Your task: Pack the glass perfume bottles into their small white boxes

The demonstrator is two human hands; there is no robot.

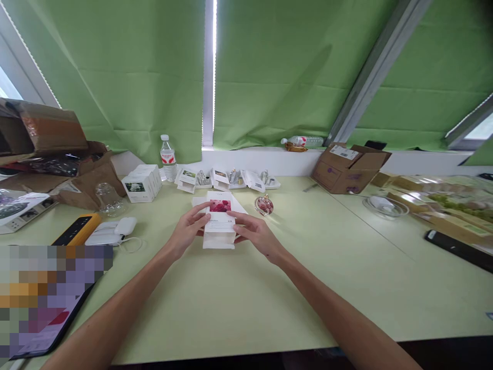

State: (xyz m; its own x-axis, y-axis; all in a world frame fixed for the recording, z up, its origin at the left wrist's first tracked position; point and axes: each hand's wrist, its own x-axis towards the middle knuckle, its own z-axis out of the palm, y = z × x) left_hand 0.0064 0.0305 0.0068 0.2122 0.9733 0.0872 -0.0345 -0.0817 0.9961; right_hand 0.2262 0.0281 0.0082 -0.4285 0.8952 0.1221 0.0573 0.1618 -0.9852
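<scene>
On the pale green table (246,308), the white carton (219,224) lies mid-scene, near and left of the round ornament (264,205), its edges pinched by left hand (188,229) and right hand (261,236), where even, light pressure should avoid creasing the card.

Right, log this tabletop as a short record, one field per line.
Left hand: the left hand grips the left side of the rose-picture carton
Right hand: the right hand grips its right side
Right of carton: ornate round bottle, on the table
Behind: white cartons and small glass bottles
Back left: white-flower cartons, upright water bottle
Back right: brown cardboard box
</scene>
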